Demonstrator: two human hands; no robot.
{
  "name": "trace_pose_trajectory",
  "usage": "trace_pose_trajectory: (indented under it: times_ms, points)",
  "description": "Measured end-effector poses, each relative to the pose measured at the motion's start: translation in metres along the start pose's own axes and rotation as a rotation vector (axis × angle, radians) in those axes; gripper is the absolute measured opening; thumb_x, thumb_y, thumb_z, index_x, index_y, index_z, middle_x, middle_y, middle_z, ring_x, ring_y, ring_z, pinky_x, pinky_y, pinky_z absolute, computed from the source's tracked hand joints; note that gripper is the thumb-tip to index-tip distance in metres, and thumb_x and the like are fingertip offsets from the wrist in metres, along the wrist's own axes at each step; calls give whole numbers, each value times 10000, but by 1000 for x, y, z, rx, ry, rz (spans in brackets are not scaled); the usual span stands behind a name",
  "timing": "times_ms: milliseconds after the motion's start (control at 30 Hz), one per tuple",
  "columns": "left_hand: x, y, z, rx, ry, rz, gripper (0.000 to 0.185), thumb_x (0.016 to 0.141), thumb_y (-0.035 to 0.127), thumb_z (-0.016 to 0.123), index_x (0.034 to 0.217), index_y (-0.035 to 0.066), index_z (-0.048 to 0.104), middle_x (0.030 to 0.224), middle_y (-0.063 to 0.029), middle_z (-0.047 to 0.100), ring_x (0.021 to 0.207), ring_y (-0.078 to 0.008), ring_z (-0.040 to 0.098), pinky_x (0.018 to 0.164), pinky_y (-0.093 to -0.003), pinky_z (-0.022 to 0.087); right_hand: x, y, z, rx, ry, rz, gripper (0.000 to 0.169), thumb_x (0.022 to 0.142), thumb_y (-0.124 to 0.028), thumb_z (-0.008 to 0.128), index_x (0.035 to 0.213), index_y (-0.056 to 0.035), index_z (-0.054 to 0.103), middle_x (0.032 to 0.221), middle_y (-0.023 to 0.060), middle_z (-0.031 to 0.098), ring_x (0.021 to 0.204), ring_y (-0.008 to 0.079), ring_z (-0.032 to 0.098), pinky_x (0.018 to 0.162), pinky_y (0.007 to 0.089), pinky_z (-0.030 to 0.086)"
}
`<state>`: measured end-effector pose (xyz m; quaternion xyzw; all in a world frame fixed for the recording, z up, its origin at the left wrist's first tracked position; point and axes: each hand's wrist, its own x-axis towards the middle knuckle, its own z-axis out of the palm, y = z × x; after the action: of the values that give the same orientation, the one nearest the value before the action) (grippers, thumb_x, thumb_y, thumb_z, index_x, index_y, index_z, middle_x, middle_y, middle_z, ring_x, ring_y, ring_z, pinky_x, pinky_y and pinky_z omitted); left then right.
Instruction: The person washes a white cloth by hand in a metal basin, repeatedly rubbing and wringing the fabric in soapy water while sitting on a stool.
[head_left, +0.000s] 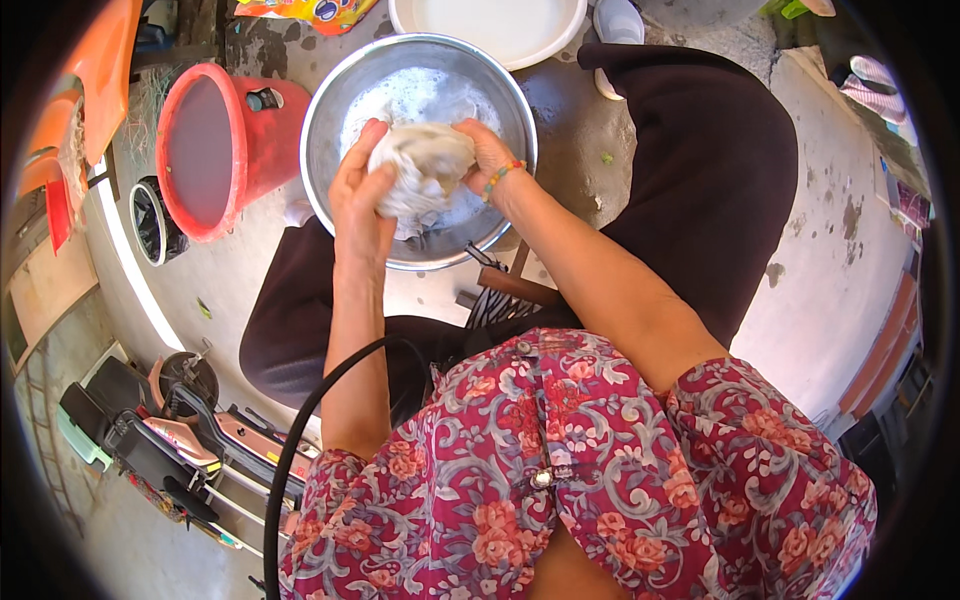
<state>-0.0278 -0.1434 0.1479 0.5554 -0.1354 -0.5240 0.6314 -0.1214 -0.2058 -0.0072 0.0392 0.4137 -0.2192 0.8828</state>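
Note:
A bunched, wet white cloth (420, 169) is held between my two hands above a round stainless steel basin (321, 161). My left hand (358, 180) grips its left side, thumb toward me. On the other side my right hand (487, 156), with a beaded bracelet (501, 180) at the wrist, has hold of the cloth's edge. Soapy water (420, 86) with white suds lies in the basin. A lower fold of the cloth hangs down toward the water. The cloth is partly blurred, and my hands hide some of it.
Left of the basin stands a red bucket (274, 139) of greyish water, with a small bin (150, 225) lined in black beside it. A white tub (491, 30) of cloudy liquid and a bright detergent bag (307, 11) are beyond. An electric scooter (202, 435) stands lower left.

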Motion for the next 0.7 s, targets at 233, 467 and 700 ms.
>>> trace_pose_trajectory:
  times_ms: [233, 467, 700]
  points:
    - [57, -57, -63, 228, 251, -218, 271, 779, 124, 587, 962, -66, 528, 1110, -162, 507, 928, -225, 550, 741, -300, 474, -10, -11, 8, 311, -175, 139, 275, 794, -270, 537, 920, -25, 547, 953, 154, 583, 856, 286, 568, 832, 423, 428]
    - [13, -83, 22, 1166, 56, 632, 218, 703, 112, 582, 886, 3, 540, 981, -178, 553, 871, -277, 547, 756, -309, 428, -9, -12, -8, 141, -160, 89, 249, 791, -252, 558, 920, -39, 554, 818, 102, 565, 666, 228, 549, 581, 374, 476]
    - [68, -85, -13, 935, 317, 199, 308, 720, 124, 508, 1000, -3, 523, 1053, -186, 501, 971, -281, 478, 839, -329, 367, -20, -11, 19, -74, 9, -86, 216, 818, -187, 506, 961, -29, 538, 860, 97, 583, 763, 207, 587, 654, 373, 488]
